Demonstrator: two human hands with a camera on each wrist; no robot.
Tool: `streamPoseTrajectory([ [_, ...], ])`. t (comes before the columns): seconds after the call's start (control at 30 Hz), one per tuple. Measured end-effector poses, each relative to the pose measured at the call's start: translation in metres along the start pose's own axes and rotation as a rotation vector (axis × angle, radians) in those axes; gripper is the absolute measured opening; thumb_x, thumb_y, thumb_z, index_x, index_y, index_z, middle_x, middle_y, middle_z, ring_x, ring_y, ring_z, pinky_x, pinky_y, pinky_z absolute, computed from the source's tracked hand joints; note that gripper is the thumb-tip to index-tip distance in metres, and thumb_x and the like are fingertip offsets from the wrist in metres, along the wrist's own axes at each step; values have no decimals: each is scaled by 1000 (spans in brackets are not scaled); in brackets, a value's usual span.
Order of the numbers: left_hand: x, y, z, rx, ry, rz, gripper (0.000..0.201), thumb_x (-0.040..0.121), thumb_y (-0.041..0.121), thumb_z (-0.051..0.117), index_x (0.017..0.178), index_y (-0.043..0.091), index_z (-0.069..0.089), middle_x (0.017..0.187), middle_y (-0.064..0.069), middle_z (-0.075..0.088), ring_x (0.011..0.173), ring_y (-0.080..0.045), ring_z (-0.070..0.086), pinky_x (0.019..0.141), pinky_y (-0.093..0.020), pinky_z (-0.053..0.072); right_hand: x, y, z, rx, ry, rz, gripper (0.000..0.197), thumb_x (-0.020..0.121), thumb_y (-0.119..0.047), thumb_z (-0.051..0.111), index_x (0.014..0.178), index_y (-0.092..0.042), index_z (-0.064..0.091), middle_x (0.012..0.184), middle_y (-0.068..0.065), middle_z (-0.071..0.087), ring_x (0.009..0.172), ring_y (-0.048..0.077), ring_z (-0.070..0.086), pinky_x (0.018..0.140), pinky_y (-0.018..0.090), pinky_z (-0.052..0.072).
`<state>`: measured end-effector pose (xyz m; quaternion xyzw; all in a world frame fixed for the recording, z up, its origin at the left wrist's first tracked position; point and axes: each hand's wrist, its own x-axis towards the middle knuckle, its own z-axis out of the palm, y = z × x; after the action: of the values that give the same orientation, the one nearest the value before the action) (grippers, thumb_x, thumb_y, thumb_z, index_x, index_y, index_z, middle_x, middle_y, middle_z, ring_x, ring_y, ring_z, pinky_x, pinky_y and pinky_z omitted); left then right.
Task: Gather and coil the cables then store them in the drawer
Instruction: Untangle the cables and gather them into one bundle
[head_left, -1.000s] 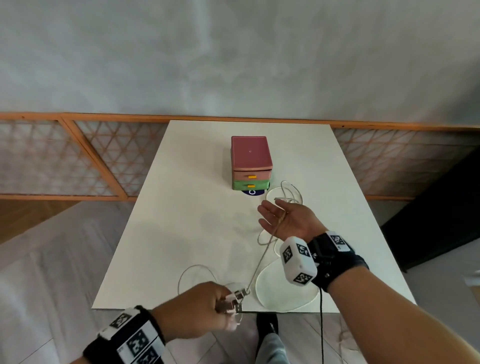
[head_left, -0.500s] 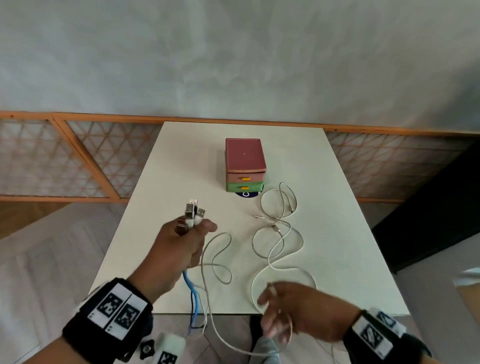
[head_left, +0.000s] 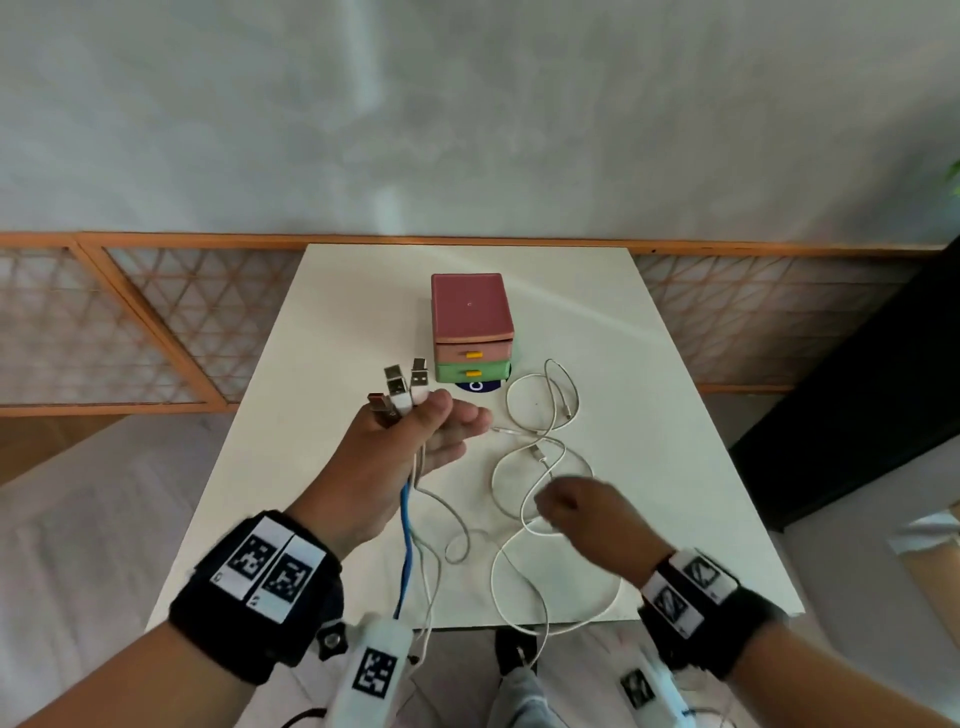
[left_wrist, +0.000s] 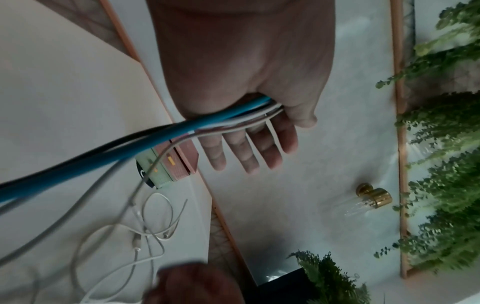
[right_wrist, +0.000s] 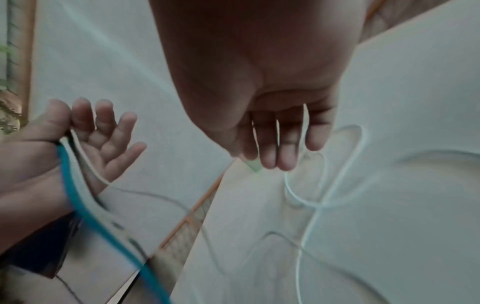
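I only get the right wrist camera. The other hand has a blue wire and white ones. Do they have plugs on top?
Observer: Yes. In the head view, USB plugs stick up out of the left hand, which pinches the cables.
Operator: Where's the drawer box?
Observer: The box stands on the table beyond that hand, with both drawers shut.
Operator: Where do the white wires on the table end?
Observer: Their small plugs lie loose on the table, in front of the box and to its right.
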<state>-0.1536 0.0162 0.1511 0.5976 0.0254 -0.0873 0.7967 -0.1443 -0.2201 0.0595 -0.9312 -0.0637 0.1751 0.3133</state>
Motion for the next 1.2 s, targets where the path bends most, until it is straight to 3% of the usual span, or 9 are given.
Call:
streamPoseTrajectory([
  [0.13, 14, -5, 14, -100, 3, -30, 30, 84, 30, 58, 97, 6, 70, 104, -16, 76, 108, -30, 71, 100, -48, 50, 65, -23, -9, -93, 157, -2, 26, 94, -24, 48, 84, -8, 66, 90, 12, 71, 88, 31, 65, 74, 34, 48],
  [0.3, 38, -15, 28, -94, 9, -88, 26, 101, 23, 49, 109, 10, 70, 110, -11, 76, 111, -24, 70, 103, -47, 50, 109, -23, 9, -472, 7, 79, 22, 94, -11, 43, 107, -12, 62, 119, 13, 66, 112, 31, 64, 89, 34, 51],
  [0.47, 62, -22, 30, -60, 28, -135, 27, 103, 23, 48, 114, 9, 68, 116, -13, 74, 113, -24, 69, 103, -45, 50, 120, 3, 25, -708, -43, 165, 33, 93, -17, 38, 118, -22, 58, 120, 3, 65, 114, 27, 61, 94, 41, 41],
  [0.67, 84, -29, 27, -34, 45, -174, 26, 103, 24, 48, 114, 11, 68, 116, -11, 74, 112, -21, 69, 97, -37, 53, 128, 19, 29, -713, -10, 167, 31, 92, -17, 35, 114, -31, 51, 115, -4, 66, 108, 22, 61, 90, 43, 33],
  [0.73, 90, -31, 26, 2, 49, -182, 27, 103, 26, 49, 114, 13, 69, 114, -8, 75, 111, -19, 70, 98, -38, 51, 130, 17, 27, -607, 21, 192, 26, 91, -18, 40, 108, -30, 54, 106, -6, 68, 100, 21, 63, 88, 41, 33],
  [0.83, 96, -34, 22, 75, 87, -195, 26, 101, 32, 52, 111, 18, 71, 107, 0, 78, 105, -14, 72, 99, -45, 49, 130, 3, 11, -128, 191, 298, 14, 82, -19, 54, 92, -28, 58, 86, -8, 64, 85, 22, 60, 86, 36, 40],
  [1.0, 104, -34, 24, 65, 202, -217, 21, 98, 33, 58, 100, 20, 74, 98, 1, 80, 98, -16, 74, 101, -49, 49, 109, -49, -28, 710, 428, 144, 19, 71, -12, 80, 73, -21, 62, 68, -4, 65, 67, 17, 60, 66, 33, 49],
  [1.13, 105, -26, 26, 4, 146, -234, 21, 99, 29, 58, 104, 15, 72, 104, -8, 77, 102, -22, 73, 104, -46, 49, 90, -85, -53, 884, 423, -39, 22, 74, -2, 80, 71, -18, 64, 61, -7, 65, 57, 7, 58, 55, 20, 45],
  [1.2, 102, -20, 25, -81, 87, -253, 26, 101, 26, 54, 113, 7, 67, 112, -17, 74, 106, -30, 72, 104, -47, 49, 84, -94, -59, 838, 426, -78, 22, 74, -4, 80, 69, -20, 65, 57, -11, 64, 54, 4, 59, 57, 24, 50],
])
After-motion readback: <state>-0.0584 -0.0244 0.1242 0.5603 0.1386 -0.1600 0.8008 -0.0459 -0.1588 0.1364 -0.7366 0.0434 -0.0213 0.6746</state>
